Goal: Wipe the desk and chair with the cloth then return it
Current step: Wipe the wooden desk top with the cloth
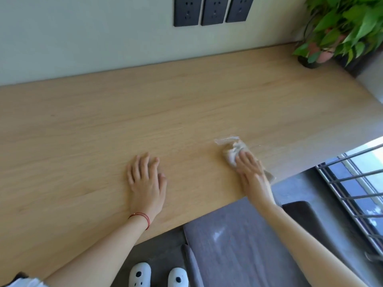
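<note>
A light wooden desk [145,121] fills the middle of the view. My right hand [251,172] presses a crumpled whitish cloth [232,152] flat onto the desk near its front right edge, fingers laid over it. My left hand [146,179] rests palm down on the desktop to the left, fingers spread, holding nothing; a red string bracelet circles its wrist. A grey upholstered chair [238,245] stands below the desk edge, under my right forearm.
A potted green plant [339,32] stands at the desk's far right corner. Three dark wall sockets [213,10] sit above the desk. A window with metal bars [356,193] is on the right. White slippers [159,275] show on the floor.
</note>
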### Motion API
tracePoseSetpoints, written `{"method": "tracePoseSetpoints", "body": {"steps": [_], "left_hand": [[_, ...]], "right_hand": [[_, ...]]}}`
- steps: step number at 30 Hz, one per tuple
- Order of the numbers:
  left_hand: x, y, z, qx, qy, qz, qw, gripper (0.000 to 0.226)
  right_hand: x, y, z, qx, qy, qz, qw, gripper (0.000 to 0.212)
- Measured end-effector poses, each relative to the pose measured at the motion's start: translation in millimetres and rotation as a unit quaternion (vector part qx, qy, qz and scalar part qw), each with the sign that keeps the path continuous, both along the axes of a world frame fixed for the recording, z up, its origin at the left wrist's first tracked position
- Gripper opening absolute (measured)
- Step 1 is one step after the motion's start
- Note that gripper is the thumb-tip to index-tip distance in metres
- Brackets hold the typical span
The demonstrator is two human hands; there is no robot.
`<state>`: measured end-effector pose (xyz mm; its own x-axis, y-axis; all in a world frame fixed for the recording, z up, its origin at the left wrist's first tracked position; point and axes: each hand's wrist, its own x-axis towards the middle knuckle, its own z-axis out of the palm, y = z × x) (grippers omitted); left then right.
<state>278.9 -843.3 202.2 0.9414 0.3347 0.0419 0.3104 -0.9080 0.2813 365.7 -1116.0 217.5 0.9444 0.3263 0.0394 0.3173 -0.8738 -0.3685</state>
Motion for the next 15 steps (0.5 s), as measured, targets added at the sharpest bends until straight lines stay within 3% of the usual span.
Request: {"method": "tracePoseSetpoints", "body": {"steps": [2,4,7,10,13,15], "left_hand": [[0.5,-0.4,-1.4,0.009,0.000,0.001,1.000,0.050],[0.7,-1.1,-2.3,0.017,0.004,0.004,1.000,0.048],[0.7,-2.1,-2.0,0.026,0.011,0.007,1.000,0.044],[-0.6,-3.1,0.0,0.023,0.003,0.009,1.000,0.039],[-2.2,-3.2,-1.2,0.017,-0.007,0.008,1.000,0.035],[-1.7,-2.2,-2.2,0.013,-0.011,0.006,1.000,0.041]], "right_hand": [[41.7,6.1,0.2,0.005,-0.002,-0.110,0.994,0.040],[68.3,37.1,-3.2,0.008,-0.025,-0.137,0.990,0.039],[60.9,107.8,-9.1,0.034,-0.046,-0.068,0.996,0.039],[4.3,152.1,-12.3,0.058,-0.030,0.075,0.995,0.039],[-34.0,115.0,-16.7,0.051,-0.021,0.181,0.982,0.042],[-24.1,67.8,-16.1,0.028,-0.032,0.172,0.984,0.045]]}}
